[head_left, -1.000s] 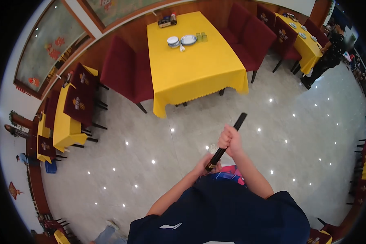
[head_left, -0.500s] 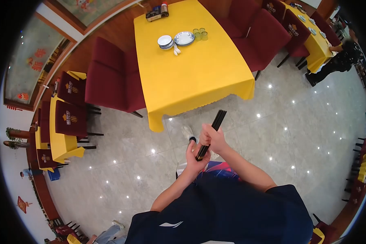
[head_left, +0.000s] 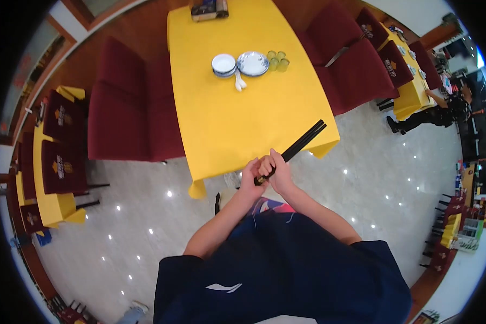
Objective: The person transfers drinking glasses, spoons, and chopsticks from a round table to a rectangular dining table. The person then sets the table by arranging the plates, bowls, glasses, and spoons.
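Closer to the yellow worktop (head_left: 243,127) now, our right hand (head_left: 279,175) grips black chopsticks (head_left: 304,140); left hand (head_left: 249,181) meets half-hidden ends, its grip unclear.

No words legible from where I stand: gold characters (head_left: 63,167) on maroon chair backs (head_left: 49,181), nine and two o'clock, too small; white swoosh logo (head_left: 224,287) on navy shirt (head_left: 286,264), six o'clock.

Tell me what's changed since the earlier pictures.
The camera has moved closer to the yellow table. The right hand, still gripping the black chopsticks, has slid down them toward the left hand. Bowls, plates, spoons and glasses stayed put.
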Demonstrator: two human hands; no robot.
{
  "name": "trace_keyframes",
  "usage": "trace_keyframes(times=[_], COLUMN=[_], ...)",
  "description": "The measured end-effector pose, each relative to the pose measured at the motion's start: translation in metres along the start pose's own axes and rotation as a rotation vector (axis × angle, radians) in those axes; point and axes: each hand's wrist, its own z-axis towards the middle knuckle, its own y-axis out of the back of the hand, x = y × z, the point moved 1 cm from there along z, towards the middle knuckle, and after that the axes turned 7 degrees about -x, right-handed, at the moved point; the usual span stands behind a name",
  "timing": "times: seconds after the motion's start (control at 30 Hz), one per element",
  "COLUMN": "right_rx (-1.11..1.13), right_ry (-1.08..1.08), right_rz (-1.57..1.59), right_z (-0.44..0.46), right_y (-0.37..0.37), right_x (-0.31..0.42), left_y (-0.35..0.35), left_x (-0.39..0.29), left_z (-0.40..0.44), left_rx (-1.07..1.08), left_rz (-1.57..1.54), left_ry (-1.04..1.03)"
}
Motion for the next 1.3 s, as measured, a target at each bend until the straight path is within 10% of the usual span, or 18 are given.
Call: trace_keyframes(times=[0.33, 0.57, 0.77, 0.87, 1.3], right_rx=[-0.409, -0.632, -0.351, -0.394, -0.233], right_ry=[-0.504, -0.368, -0.673, -0.604, -0.742], right_rz=[-0.008, -0.24, 0.047, -0.635, -0.88], right_z=[0.217, 0.389, 0.459, 0.433, 0.435], right_y=[0.074, 0.118, 0.142, 0.108, 0.117], right_x=[-0.021, 0.029, 0.051, 0.084, 0.086], left_y=[0.04, 0.111, 0.099, 0.081, 0.05], left_x=[-0.089, -0.108, -0.083, -0.079, -0.089], left_z=[-0.006, -0.059, -0.096, -0.099, -0.084], left_rx=[-0.369, -0.705, -0.927, -0.985, -1.048], left_rz=[-0.159, -0.244, -0.337, -0.332, -0.213], left_ry=[-0.206, -0.412, -0.502, -0.505, -0.502])
